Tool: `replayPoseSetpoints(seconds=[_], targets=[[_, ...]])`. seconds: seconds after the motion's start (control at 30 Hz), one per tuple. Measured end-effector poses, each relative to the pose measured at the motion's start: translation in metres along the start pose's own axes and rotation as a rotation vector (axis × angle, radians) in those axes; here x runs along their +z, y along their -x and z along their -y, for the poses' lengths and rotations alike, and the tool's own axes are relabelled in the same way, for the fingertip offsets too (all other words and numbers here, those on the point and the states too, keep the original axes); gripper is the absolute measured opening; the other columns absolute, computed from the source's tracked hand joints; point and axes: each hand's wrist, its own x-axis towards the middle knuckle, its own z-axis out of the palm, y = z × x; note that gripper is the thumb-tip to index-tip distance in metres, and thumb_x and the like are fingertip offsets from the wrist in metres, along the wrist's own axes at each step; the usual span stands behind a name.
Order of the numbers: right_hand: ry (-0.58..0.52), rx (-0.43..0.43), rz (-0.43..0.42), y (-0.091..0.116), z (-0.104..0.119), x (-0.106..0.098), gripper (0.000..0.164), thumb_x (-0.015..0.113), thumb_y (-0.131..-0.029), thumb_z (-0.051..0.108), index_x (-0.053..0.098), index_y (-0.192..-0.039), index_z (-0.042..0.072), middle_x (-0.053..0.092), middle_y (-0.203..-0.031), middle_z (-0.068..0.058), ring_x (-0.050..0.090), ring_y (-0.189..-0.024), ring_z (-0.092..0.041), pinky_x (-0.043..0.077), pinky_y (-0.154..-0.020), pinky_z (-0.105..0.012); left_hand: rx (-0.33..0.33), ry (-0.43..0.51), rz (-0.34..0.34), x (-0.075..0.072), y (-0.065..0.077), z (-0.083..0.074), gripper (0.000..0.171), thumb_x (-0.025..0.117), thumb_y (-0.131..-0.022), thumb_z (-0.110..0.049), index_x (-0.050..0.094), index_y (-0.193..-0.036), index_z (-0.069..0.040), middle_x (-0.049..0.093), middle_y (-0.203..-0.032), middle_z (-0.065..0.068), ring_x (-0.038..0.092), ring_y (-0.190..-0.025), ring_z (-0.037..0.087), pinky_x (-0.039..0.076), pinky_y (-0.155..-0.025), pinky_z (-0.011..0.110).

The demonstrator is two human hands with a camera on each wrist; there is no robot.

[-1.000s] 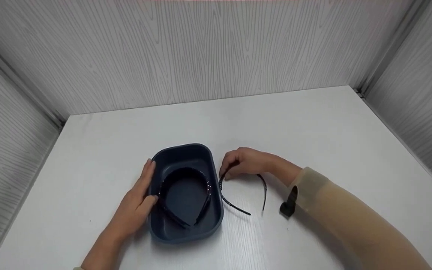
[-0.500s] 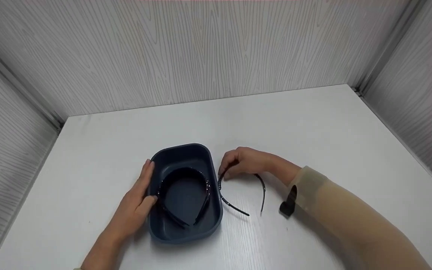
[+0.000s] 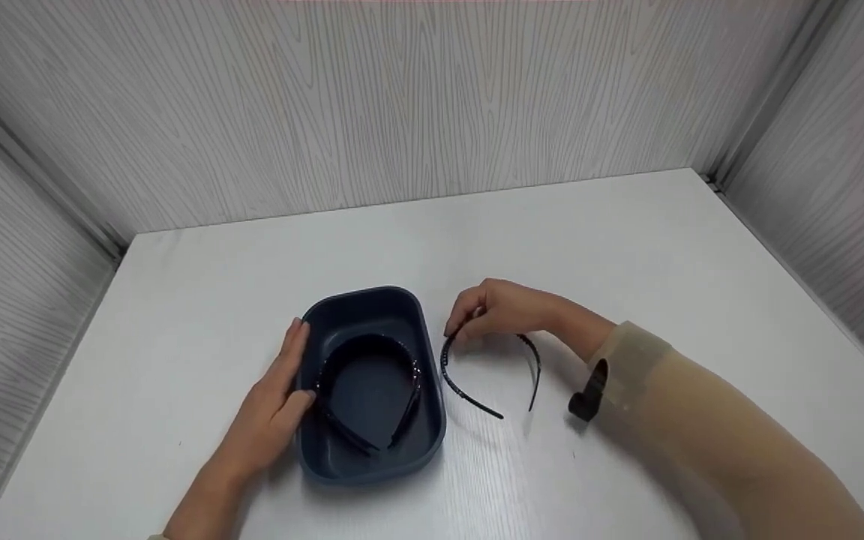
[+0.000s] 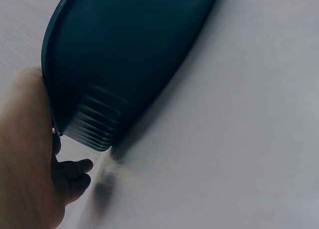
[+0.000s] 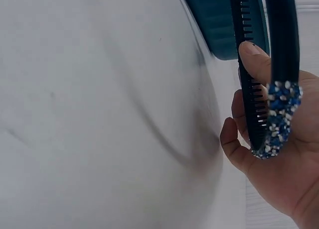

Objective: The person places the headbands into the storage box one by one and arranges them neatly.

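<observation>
A dark blue rectangular basin (image 3: 372, 480) stands on the white table with a headband (image 3: 415, 375) lying inside it. Along its left outer wall rests my left hand (image 3: 271, 401), fingers fairly straight and thumb at the rim. The left wrist view shows this hand (image 4: 30, 154) beside the basin's wall (image 4: 119, 55). Right of the basin, my right hand (image 3: 503, 307) pinches another headband (image 3: 469, 397) near its top, both ends pointing toward me. In the right wrist view the toothed headband (image 5: 281, 114) has blue and white stones, with the right hand's thumb (image 5: 254, 59) against it.
The white tabletop (image 3: 589, 247) stretches around the basin. Pale wood-grain panels (image 3: 432, 105) wall it at the back and both sides. A black strap end (image 3: 586, 405) hangs from my right sleeve cuff.
My right hand has lifted slightly and shifted away and to the right with the headband. My left hand and the basin have stayed put.
</observation>
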Motion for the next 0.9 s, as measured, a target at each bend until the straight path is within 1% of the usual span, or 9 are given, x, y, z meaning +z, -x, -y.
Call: replayPoseSetpoints(seconds=[0.2,0.3,0.6,0.9], targets=[[0.022,0.0,-0.02,0.003,0.005,-0.01,0.017,0.078,-0.096,0.011,0.085,-0.111,0.017,0.077,-0.11,0.002,0.065,-0.101,-0.017,0.053,-0.09,-0.033,-0.01,-0.007,0.001,-0.001,-0.002,-0.001,0.081,0.048,-0.099,-0.005,0.016,-0.172,-0.019,0.01,-0.177,-0.007,0.012,-0.162,0.015,0.008,-0.124,0.017],[0.031,-0.011,-0.032,0.003,0.011,-0.014,0.015,0.078,-0.096,0.013,0.085,-0.11,0.017,0.077,-0.11,0.001,0.065,-0.103,-0.017,0.052,-0.094,-0.035,-0.015,-0.008,0.002,-0.002,-0.002,-0.001,0.081,0.048,-0.099,-0.005,0.016,-0.172,-0.02,0.01,-0.177,-0.008,0.012,-0.162,0.015,0.008,-0.124,0.017],[0.041,-0.036,-0.045,0.0,0.032,-0.025,0.015,0.078,-0.096,0.012,0.085,-0.108,0.017,0.076,-0.109,0.001,0.065,-0.102,-0.019,0.054,-0.093,-0.035,-0.012,-0.01,-0.002,-0.001,-0.002,0.0,0.082,0.048,-0.098,-0.006,0.016,-0.172,-0.02,0.01,-0.177,-0.008,0.012,-0.162,0.014,0.008,-0.124,0.017],[0.054,-0.069,-0.067,-0.008,0.053,-0.026,0.015,0.078,-0.096,0.011,0.085,-0.107,0.018,0.076,-0.108,0.001,0.066,-0.1,-0.018,0.055,-0.09,-0.034,-0.01,-0.01,0.008,0.0,-0.003,-0.001,0.081,0.048,-0.099,-0.005,0.017,-0.172,-0.02,0.01,-0.177,-0.009,0.012,-0.162,0.014,0.009,-0.124,0.017]])
